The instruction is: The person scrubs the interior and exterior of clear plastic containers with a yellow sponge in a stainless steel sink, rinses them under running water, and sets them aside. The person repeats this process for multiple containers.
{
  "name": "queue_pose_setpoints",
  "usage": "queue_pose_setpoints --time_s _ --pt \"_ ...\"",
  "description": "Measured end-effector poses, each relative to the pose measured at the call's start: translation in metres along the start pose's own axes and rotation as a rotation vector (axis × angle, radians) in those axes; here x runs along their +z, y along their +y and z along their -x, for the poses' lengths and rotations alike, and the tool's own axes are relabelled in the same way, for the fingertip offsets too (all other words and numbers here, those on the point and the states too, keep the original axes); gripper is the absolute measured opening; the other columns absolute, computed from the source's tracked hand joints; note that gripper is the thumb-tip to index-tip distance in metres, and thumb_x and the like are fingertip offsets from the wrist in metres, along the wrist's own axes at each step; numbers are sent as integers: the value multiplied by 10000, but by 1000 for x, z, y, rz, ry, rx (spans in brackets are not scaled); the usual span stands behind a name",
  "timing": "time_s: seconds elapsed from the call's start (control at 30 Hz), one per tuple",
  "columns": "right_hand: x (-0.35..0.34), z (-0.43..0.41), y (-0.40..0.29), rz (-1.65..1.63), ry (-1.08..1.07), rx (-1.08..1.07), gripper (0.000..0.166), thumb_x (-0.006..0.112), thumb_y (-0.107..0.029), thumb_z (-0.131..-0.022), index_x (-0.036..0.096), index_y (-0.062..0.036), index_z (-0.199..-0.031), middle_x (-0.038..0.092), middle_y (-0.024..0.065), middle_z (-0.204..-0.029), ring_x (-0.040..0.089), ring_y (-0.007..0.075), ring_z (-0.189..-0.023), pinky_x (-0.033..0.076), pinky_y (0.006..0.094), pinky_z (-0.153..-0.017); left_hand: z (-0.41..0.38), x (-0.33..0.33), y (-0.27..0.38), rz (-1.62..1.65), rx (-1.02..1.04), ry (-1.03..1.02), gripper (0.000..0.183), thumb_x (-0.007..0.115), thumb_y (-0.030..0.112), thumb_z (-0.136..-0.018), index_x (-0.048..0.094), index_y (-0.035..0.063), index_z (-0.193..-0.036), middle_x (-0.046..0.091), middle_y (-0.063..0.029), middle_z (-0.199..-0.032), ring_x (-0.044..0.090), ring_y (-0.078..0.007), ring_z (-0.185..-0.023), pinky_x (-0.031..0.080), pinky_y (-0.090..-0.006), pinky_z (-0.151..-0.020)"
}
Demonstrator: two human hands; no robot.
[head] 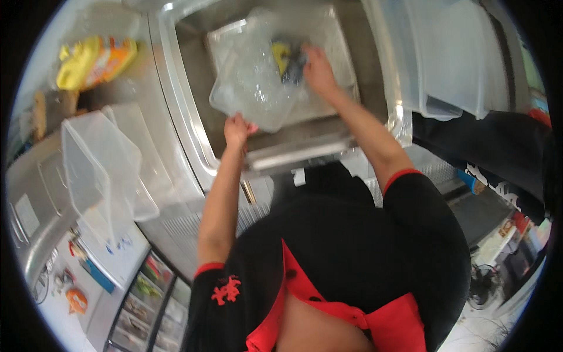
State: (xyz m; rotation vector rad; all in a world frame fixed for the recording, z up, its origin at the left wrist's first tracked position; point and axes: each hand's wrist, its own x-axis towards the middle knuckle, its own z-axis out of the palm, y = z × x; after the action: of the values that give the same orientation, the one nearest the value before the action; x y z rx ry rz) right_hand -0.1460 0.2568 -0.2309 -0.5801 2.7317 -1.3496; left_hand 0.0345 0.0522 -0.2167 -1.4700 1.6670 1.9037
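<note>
A translucent plastic container or lid [246,83], wet and shiny, lies tilted inside a stainless steel sink [202,127]. My left hand [236,131] grips its near left edge. Over its right part my right hand [319,72] is closed on a grey and yellow scrubbing pad or cloth [288,61], blurred and touching the wet surface. Whether the piece is a shallow box or a lid cannot be told. Beneath it, a rectangular metal surface shows in the basin.
Left of the sink, a yellow and orange plastic bottle [96,61] lies near a translucent plastic bin [103,163]. More translucent bins [453,57] stand on the right. A glass-topped display with food compartments [140,299] is at the lower left.
</note>
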Motion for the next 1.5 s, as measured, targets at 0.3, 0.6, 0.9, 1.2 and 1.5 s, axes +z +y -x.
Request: queue_pose_setpoints --time_s 0.3,0.6,0.9,1.2,1.5 --pt "24 12 23 171 -474 473 473 628 -187 -738 487 20 -1139 537 238 -1118 498 384 -1064 412 424 -893 23 35 -3 -59 -215 -427 314 564 56 -846 401 -6 -1107 608 -147 -958 623 -211 -750 550 -309 -644" --pt "-29 -78 62 470 -805 -6 315 493 -24 -754 573 -27 -1058 601 235 -969 565 369 -945 445 425 -829 -24 24 124 -922 622 235 393 607 211 -794 524 -11 -1108 579 -197 -1069 557 -373 -984 450 -416 -855" --pt "50 -8 -18 475 -270 -321 418 571 -254 -750 538 -158 -1156 462 122 -1241 410 323 -1153 375 504 -885 -95 19 115 -1056 460 107 449 656 309 -773 526 53 -1119 583 -201 -1083 556 -357 -1007 443 -403 -855" --pt "87 1 10 471 -900 -590 318 473 -328 -866 557 -288 -1169 363 25 -1380 320 265 -1259 310 487 -989 -61 -30 22 -461 401 103 101 535 111 -725 518 25 -676 496 -19 -574 471 -102 -565 404 -266 -523" --pt "61 -24 31 526 -537 263 391 473 -208 -848 481 -85 -1219 498 171 -1229 489 310 -1118 433 418 -890 23 -15 54 -356 648 288 189 482 1 -681 311 47 -615 324 -7 -562 294 -101 -551 315 -285 -479"
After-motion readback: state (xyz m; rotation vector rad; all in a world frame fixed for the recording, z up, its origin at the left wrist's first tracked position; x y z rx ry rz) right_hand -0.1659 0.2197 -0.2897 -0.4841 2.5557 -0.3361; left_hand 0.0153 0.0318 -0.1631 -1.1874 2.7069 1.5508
